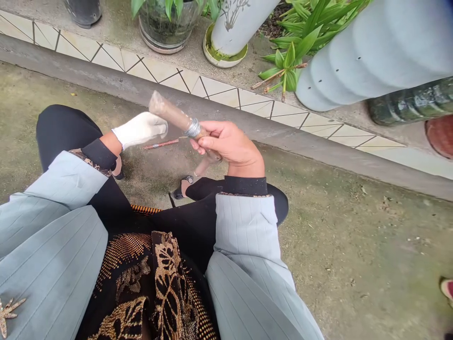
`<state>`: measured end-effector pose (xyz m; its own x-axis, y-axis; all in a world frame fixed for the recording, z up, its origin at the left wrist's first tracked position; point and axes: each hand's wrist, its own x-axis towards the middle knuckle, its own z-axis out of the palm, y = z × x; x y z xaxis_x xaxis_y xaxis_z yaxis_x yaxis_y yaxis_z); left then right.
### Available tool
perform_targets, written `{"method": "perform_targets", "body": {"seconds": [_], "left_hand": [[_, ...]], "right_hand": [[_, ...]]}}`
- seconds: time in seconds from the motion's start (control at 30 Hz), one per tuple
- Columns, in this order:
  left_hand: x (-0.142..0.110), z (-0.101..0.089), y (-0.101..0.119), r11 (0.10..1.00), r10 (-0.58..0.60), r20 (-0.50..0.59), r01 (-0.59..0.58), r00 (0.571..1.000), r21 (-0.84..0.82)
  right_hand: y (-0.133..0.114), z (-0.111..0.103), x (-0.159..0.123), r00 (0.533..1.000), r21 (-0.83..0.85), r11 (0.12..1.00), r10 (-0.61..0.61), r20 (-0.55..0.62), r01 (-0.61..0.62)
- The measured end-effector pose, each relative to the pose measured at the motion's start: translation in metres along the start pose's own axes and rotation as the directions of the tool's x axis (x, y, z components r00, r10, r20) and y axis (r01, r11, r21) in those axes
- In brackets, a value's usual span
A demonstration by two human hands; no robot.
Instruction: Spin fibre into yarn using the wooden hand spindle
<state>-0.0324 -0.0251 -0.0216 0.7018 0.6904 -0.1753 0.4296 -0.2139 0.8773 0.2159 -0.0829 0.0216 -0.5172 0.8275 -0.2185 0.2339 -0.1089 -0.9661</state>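
Observation:
My right hand (230, 144) grips a brown wooden stick (171, 112), with fingers and thumb closed near its lower end. Silver wire (193, 127) is wound round the stick just ahead of my fingertips. The stick tilts up to the left, and its far end is pale and blurred. Beside that end is my left hand (139, 130) in a white glove, fingers curled in; what they hold, if anything, is hidden. A thin reddish-brown rod (161, 144) with a silvery band shows below, between the hands. A blurred pale shape under my right hand is unclear.
Ahead runs a low concrete ledge with a tiled edge (222, 97). On it stand a glass planter (166, 28), a white pot (235, 28) in a green saucer, leafy plants (311, 28) and a large ribbed grey container (371, 52). Another person's shoe (448, 287) shows at far right.

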Motion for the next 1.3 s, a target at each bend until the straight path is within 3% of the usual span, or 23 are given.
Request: {"method": "perform_targets", "body": {"seconds": [0.1,0.17,0.23,0.3,0.4,0.47,0.53,0.57,0.6,0.63,0.67,0.7,0.73,0.77,0.83,0.87,0.93,1.03,1.13,1.2,1.3], "left_hand": [[-0.002,0.006,0.004,0.999,0.011,0.135,-0.005,0.991,-0.047],[-0.005,0.008,0.009,0.997,0.035,0.198,-0.021,0.98,-0.072],[-0.008,0.007,0.015,0.997,0.046,0.217,-0.031,0.975,-0.074],[-0.01,0.006,0.021,0.998,0.032,0.237,-0.02,0.971,-0.053],[-0.01,0.004,0.024,1.0,0.003,0.239,-0.005,0.971,0.005],[-0.01,0.005,0.022,0.999,0.01,0.213,-0.02,0.977,0.043],[-0.008,0.006,0.017,0.998,0.022,0.19,-0.034,0.981,0.061],[-0.007,0.006,0.014,0.998,0.024,0.181,-0.035,0.983,0.059],[-0.007,0.007,0.012,0.999,0.021,0.173,-0.029,0.985,0.046],[-0.007,0.007,0.011,1.0,0.011,0.156,-0.015,0.988,0.022],[-0.006,0.007,0.009,1.0,0.003,0.134,-0.001,0.991,-0.011],[-0.006,0.007,0.009,0.999,0.0,0.111,0.005,0.994,-0.046],[-0.006,0.007,0.009,0.997,0.003,0.089,0.004,0.996,-0.077],[-0.007,0.006,0.01,0.995,0.009,0.077,-0.002,0.997,-0.098],[-0.008,0.005,0.013,0.994,0.032,0.09,-0.022,0.995,-0.105],[-0.008,0.005,0.015,0.995,0.04,0.118,-0.028,0.992,-0.1],[-0.01,0.004,0.018,0.995,0.041,0.187,-0.023,0.982,-0.096],[-0.013,0.001,0.021,0.994,0.043,0.246,-0.016,0.968,-0.109],[-0.015,-0.002,0.023,0.989,0.052,0.175,-0.026,0.983,-0.145],[-0.016,-0.004,0.024,0.989,0.05,0.124,-0.032,0.991,-0.145],[-0.017,-0.006,0.023,0.995,0.03,0.083,-0.022,0.996,-0.102]], "right_hand": [[0.006,0.002,0.007,0.955,0.026,0.999,-0.012,-0.296,0.02],[0.012,0.002,0.014,0.906,-0.001,1.0,0.008,-0.424,-0.009],[0.018,0.0,0.02,0.874,-0.087,0.991,0.05,-0.484,-0.105],[0.023,-0.002,0.023,0.873,-0.249,0.933,0.117,-0.474,-0.26],[0.024,-0.001,0.024,0.908,-0.513,0.753,0.296,-0.295,-0.413],[0.022,0.002,0.022,0.891,-0.608,0.698,0.453,-0.035,-0.379],[0.017,0.005,0.019,0.816,-0.583,0.757,0.518,0.258,-0.296],[0.014,0.006,0.016,0.785,-0.522,0.812,0.494,0.375,-0.261],[0.01,0.007,0.013,0.781,-0.434,0.869,0.436,0.447,-0.237],[0.006,0.007,0.009,0.814,-0.32,0.922,0.352,0.463,-0.216],[0.003,0.005,0.006,0.88,-0.189,0.965,0.246,0.407,-0.182],[0.001,0.003,0.003,0.953,-0.052,0.992,0.127,0.275,-0.118],[0.0,0.0,0.001,0.997,0.07,0.997,0.012,0.077,-0.018],[0.0,-0.003,0.0,0.986,0.156,0.983,-0.074,-0.147,0.096],[0.007,-0.011,0.003,0.861,0.227,0.941,-0.112,-0.496,0.253],[0.013,-0.015,0.006,0.819,0.234,0.941,-0.071,-0.57,0.245],[0.026,-0.02,0.013,0.785,0.212,0.972,0.051,-0.617,0.103],[0.039,-0.02,0.02,0.799,-0.065,0.974,0.137,-0.585,-0.215],[0.037,-0.015,0.02,0.868,-0.415,0.804,0.235,-0.438,-0.427],[0.03,-0.009,0.019,0.901,-0.575,0.695,0.355,-0.248,-0.432],[0.022,0.0,0.019,0.864,-0.653,0.682,0.497,0.085,-0.328]]}}
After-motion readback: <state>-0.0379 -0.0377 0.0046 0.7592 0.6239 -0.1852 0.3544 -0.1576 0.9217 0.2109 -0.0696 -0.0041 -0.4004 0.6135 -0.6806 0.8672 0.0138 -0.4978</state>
